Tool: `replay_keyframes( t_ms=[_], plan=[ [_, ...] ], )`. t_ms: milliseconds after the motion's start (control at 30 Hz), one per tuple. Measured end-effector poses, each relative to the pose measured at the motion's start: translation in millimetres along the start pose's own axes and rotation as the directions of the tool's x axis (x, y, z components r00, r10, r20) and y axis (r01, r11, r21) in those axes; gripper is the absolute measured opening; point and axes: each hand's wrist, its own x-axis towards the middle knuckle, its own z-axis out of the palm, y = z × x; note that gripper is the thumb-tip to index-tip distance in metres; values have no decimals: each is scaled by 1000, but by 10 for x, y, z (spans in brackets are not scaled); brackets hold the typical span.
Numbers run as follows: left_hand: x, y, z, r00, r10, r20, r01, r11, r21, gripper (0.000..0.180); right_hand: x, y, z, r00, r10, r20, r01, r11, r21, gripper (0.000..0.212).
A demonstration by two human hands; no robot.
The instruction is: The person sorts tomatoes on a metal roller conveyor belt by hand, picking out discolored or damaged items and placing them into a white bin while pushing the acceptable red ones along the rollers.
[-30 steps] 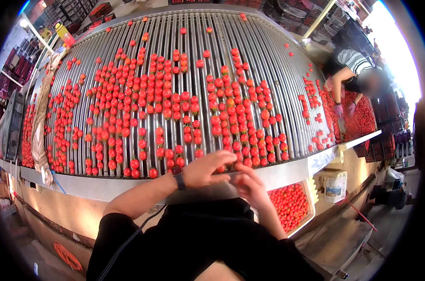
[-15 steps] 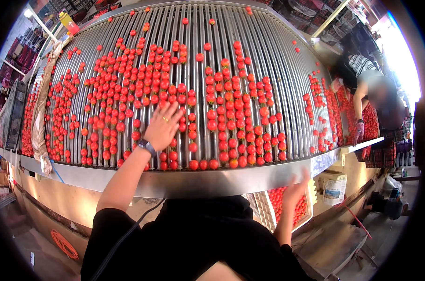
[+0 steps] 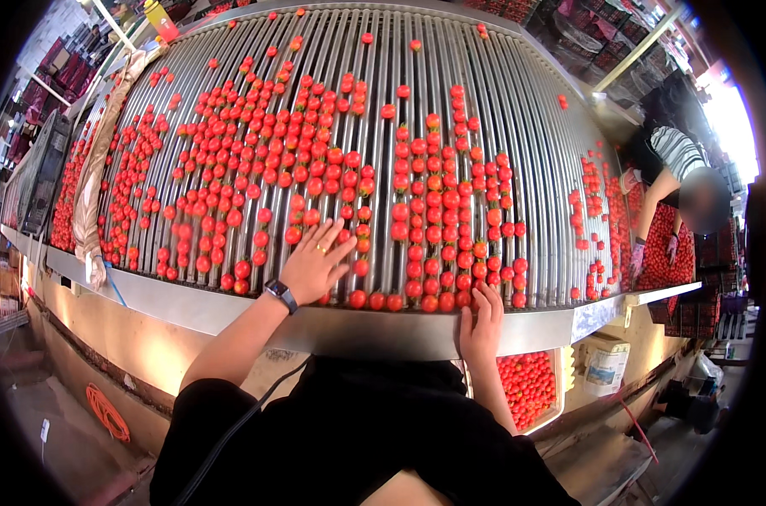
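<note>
Tomatoes line the table. Left hand: grip spread, near front edge. Right hand: at front edge, grip indeterminable.

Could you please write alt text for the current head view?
A person's left hand spreads over red tomatoes on a metal roller table, right hand at its near edge; a co-worker bends over more tomatoes at right.

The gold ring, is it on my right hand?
No, the gold ring is on your left hand, which is spread over the metal rollers.
</note>
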Motion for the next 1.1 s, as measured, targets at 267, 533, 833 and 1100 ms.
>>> replay_keyframes(
  t_ms=[267, 533, 833, 1100],
  plan=[
    [394, -325, -347, 884, -170, -437, 164, 985, -52, 47, -16, 127, -81, 1000, -18, -13, 19, 999, 42, 29],
    [-1, -60, -91, 981, 151, 123, -166, 979, 117, 56, 2, 211, -131, 999, -23, -40, 26, 997, 72, 28],
    [384, 552, 87, 958, 256, 128, -246, 965, -86, 56, 5, 335, -199, 999, -27, -42, 30, 997, 72, 29],
    [971, 527, 28, 984, 163, -75, -159, 986, 52, 53, 7, 439, -268, 998, -38, -59, 41, 998, 55, 30]
  ],
)
